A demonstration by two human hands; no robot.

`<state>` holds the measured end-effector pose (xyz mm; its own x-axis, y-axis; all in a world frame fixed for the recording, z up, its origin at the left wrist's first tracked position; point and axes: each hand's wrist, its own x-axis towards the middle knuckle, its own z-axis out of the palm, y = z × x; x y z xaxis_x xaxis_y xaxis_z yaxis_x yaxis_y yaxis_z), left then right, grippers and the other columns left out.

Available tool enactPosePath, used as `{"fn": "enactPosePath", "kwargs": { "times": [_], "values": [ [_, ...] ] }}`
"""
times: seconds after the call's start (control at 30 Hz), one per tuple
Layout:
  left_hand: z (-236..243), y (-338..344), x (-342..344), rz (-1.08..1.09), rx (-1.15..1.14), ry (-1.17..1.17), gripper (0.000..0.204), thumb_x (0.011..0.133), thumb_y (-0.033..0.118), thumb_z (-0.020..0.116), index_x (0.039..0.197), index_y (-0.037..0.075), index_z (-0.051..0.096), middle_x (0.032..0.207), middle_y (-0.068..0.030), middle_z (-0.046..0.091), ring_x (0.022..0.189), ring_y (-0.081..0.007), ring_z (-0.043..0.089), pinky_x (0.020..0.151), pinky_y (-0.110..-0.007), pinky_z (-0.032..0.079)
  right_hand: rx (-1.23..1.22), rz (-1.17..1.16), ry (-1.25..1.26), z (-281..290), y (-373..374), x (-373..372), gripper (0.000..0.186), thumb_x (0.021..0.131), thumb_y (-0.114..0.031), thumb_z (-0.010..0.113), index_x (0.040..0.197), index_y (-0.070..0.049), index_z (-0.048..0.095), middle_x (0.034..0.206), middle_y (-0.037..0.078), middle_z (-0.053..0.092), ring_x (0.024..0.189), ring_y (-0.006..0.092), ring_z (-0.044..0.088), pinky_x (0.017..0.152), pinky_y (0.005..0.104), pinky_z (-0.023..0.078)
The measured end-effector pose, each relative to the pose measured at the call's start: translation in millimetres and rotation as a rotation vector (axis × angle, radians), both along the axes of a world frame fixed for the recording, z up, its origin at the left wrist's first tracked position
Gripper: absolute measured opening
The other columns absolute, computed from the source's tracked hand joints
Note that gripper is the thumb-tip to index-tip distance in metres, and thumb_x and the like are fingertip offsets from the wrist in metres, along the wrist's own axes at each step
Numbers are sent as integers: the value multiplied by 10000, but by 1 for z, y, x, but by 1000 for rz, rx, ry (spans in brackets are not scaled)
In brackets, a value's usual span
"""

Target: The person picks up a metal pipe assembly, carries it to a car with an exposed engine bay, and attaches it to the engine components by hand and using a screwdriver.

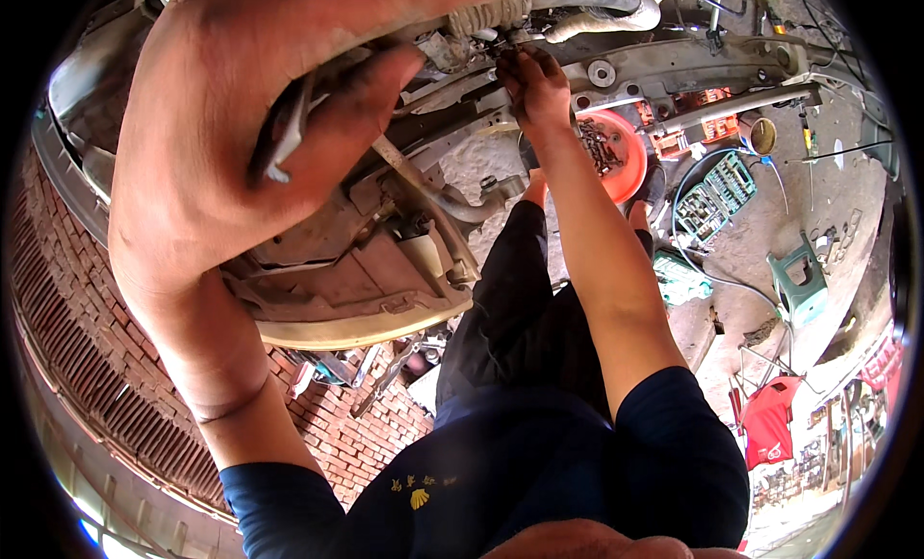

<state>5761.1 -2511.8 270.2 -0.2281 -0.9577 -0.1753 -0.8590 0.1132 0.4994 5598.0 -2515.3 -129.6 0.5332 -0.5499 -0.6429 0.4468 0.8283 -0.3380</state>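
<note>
My left hand [217, 107] looms large and close, its arm bent up on the left. Its fingers are curled, and a narrow grey metal tool [296, 136] shows in the hollow of the hand; its kind is unclear. Farther off, my right hand [536, 86] reaches into the front of a vehicle with its fingers pressed together. They are at small dark parts [496, 45] below a ribbed hose [491, 12]; what they grip is hidden. A metal crossbar [674, 66] of the vehicle runs beside this hand.
A red basin [632, 165] of metal fasteners stands beyond my right forearm. Farther right are an opened socket set [714, 198], a green stool [799, 282] and a red cloth [770, 422]. A curved bumper [366, 330] lies left of my legs, over brick paving [337, 444].
</note>
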Motion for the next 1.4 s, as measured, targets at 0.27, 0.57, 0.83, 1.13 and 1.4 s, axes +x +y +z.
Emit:
{"fn": "enactPosePath", "kwargs": {
  "times": [0.27,0.57,0.83,1.13,1.4],
  "values": [
    [4,4,-18,1,0,-105,628,740,-62,693,1359,39,661,815,-89,690,660,-174,622,594,-329,484,-22,-19,322,35,-8,8,256,886,-2,710,1087,123,615,983,169,700,840,274,732,751,361,655],
    [19,4,-39,-3,8,-191,547,782,-53,707,1319,52,698,957,-123,707,776,-252,665,656,-355,539,25,57,258,11,-3,6,229,962,-126,639,1152,1,639,974,115,696,834,222,700,668,332,567],
    [19,8,-43,64,53,-205,636,728,-87,716,1337,97,702,891,-107,650,735,-224,640,632,-340,529,96,55,182,19,-7,9,291,1045,-301,574,1091,-28,661,879,91,717,647,156,598,529,293,468],
    [19,8,-40,62,89,-196,596,752,-38,696,1339,62,691,924,-122,665,745,-245,647,645,-352,537,76,133,247,32,-6,13,305,1061,-319,505,1057,-56,660,803,57,659,606,142,525,513,289,396],
    [19,10,-40,63,97,-193,594,751,-41,668,1339,35,683,982,-152,679,785,-257,655,676,-350,539,343,82,22,18,-10,8,179,1023,-237,635,1110,-84,672,836,19,602,676,154,505,587,301,426]
  ]
}}
